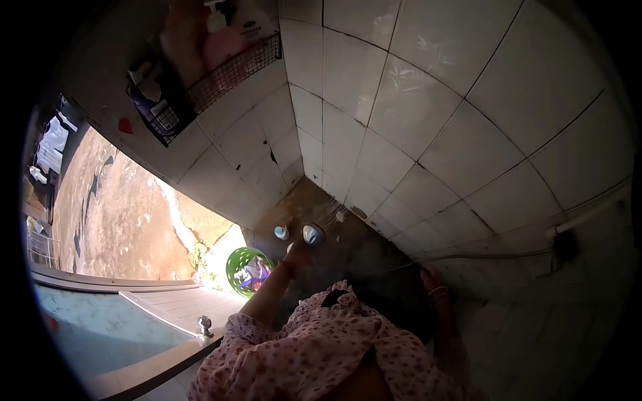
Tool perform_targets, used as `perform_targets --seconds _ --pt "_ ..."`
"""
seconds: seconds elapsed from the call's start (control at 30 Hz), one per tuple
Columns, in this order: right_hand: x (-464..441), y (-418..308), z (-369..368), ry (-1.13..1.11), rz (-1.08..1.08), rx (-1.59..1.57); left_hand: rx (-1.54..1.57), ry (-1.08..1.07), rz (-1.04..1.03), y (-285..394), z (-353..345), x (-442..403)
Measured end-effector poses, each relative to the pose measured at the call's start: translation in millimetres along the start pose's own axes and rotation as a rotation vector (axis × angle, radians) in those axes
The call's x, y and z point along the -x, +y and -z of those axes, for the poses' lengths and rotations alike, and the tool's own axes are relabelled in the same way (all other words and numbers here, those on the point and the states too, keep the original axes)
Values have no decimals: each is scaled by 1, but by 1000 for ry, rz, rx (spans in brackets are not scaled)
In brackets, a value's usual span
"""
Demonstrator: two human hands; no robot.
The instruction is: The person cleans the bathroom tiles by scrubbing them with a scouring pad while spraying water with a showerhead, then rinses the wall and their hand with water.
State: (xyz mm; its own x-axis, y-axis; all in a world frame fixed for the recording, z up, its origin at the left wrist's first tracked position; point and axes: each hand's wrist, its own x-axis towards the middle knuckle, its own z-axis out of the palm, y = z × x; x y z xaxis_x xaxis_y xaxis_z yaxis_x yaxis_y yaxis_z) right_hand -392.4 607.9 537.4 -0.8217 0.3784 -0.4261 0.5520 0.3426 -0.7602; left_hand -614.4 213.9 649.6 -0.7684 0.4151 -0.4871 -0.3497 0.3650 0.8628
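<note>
My left hand (299,256) reaches down into the shadowed corner, its fingers dark and seemingly curled. Just beyond it is a small round container (311,234) with something white and blue in it; I cannot tell whether the hand touches it. A small white and blue bottle or cup (281,232) stands to its left on the dark floor (294,204). My right hand (431,277) is low by the tiled wall, fingers partly lost in shadow. A thin hose or cable (488,255) runs along the wall close to these fingers.
A green basket (231,271) with purple and white items stands by the bright doorway. Wire racks (234,72) with bottles hang on the left wall. The door (147,327) with its round knob (204,325) stands at lower left. A pipe fitting (554,232) juts out at right.
</note>
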Motion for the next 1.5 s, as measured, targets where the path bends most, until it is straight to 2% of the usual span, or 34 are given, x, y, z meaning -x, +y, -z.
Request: perform_targets --seconds 0.1,0.2,0.3,0.37,0.43,0.5,0.57,0.67,0.7,0.77,0.8,0.83,0.9,0.93,1.03,1.1,1.17,1.2,1.3,1.4,1.5 --pt "-45 -60 -33 35 363 267 -208 -149 -148 29 -35 10" --pt "-63 -131 -58 -17 508 398 -311 -326 -427 15 -55 -4" --pt "-84 -152 -88 -13 582 397 -398 -348 -395 20 -71 -1" --pt "-87 -167 -100 39 573 173 -335 -326 -246 44 -79 12" --pt "-81 -185 -99 3 393 27 -465 -362 -239 51 -77 11" --pt "-76 -195 -99 -59 127 -113 -364 -317 -379 30 -75 5" --pt "-96 -158 -117 -95 -62 -136 -337 -290 -371 20 -87 7" --pt "-108 -124 -140 -207 -403 -756 -373 -332 -357 21 -95 6" --pt "-103 -125 -138 -198 -468 -935 -408 -427 -228 25 -94 6" --pt "-81 -136 -124 -189 -507 -1185 -339 -389 -306 -13 -90 -5" --pt "-74 -139 -122 -179 -521 -1312 -242 -362 -270 -21 -92 -7" --pt "-71 -135 -126 -131 -517 -1313 -193 -364 -168 -15 -94 -5" --pt "-72 -130 -130 -24 -503 -1310 -279 -395 -119 -23 -90 -14" --pt "-67 -129 -128 22 -387 -1212 -346 -416 -127 -28 -88 -19" --pt "-65 -95 -133 -69 -256 -1210 -521 -473 -153 -31 -99 -29" --pt "-54 -89 -131 -83 -322 -1382 -611 -504 -163 -12 -116 -26" --pt "-56 -65 -147 -50 -438 -1498 -519 -544 -172 -23 -130 -27" --pt "-47 -52 -146 -71 -389 -1619 -481 -563 -181 -28 -138 -27" --pt "-14 -60 -107 -3 -423 -1530 -427 -629 -148 -32 -159 -25" --pt "-3 -16 -88 -251 -389 -1752 -518 -714 -133 -40 -177 -21" --pt "12 -16 -80 60 -427 -1436 -597 -777 -141 -36 -191 -20"
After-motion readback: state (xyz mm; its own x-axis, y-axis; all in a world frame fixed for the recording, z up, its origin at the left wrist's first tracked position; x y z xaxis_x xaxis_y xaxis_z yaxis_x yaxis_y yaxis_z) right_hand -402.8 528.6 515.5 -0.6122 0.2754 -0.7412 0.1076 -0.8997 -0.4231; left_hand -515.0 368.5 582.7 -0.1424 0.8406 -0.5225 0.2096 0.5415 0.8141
